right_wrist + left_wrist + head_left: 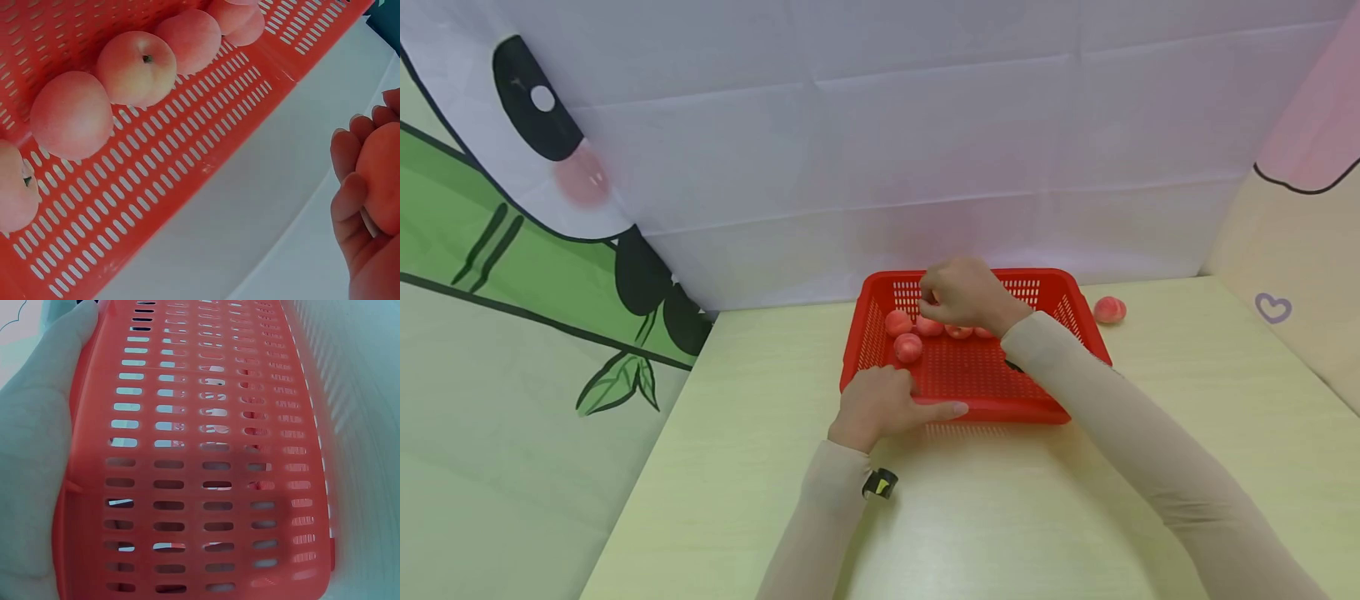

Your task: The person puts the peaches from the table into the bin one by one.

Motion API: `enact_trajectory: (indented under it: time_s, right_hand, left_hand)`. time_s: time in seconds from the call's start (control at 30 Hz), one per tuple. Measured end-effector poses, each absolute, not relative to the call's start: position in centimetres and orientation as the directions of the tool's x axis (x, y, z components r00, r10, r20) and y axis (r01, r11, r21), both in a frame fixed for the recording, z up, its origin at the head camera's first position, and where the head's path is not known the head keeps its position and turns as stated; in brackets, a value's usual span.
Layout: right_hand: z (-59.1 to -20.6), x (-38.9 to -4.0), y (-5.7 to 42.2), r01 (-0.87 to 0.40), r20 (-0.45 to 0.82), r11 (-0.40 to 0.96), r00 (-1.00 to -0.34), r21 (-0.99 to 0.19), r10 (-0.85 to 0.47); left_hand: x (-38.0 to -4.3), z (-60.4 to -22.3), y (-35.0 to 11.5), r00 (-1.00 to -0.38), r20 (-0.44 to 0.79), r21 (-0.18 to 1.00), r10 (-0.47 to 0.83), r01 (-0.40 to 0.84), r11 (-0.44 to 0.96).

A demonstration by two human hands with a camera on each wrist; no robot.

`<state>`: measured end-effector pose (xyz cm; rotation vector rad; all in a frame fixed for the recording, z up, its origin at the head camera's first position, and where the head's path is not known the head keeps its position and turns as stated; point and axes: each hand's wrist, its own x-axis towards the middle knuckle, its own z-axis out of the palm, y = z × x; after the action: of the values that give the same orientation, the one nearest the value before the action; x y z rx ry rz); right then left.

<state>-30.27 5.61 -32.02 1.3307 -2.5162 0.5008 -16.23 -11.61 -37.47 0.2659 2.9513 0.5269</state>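
Note:
A red perforated plastic basket (925,410) stands on the table with several pink peaches (907,348) along its far and left parts. My left hand (876,408) grips the basket's near left corner, fingers bent over the rim and thumb stretched along the front edge. In the left wrist view that hand (31,462) lies along the rim beside the slotted wall. My right hand (966,293) is raised over the basket's far side. The right wrist view shows its curled fingers around a peach (384,178), which the hand hides from the head view.
Another peach (1109,310) lies on the pale table (760,433) just right of the basket. A printed cloth (925,150) hangs as a wall right behind the table, and more printed cloth hangs at both sides.

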Motion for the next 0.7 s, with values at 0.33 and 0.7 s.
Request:
enact_trajectory:
  time_s: [0.33, 0.7]
  right_hand:
    - [-33.5, -31.0, 5.4, -0.789, 0.306, 0.564, -0.615, -0.246, -0.727]
    - [-34.6, -31.8, 5.3, -0.733, 0.245, 0.594, -0.675, -0.331, -0.696]
  left_hand:
    - [-16.2, -37.6, -11.6, -0.978, -0.091, 0.361, 0.189, 0.144, 0.921]
    - [-16.3, -37.4, -11.6, -0.976, -0.103, 0.351, 0.192, 0.145, 0.925]
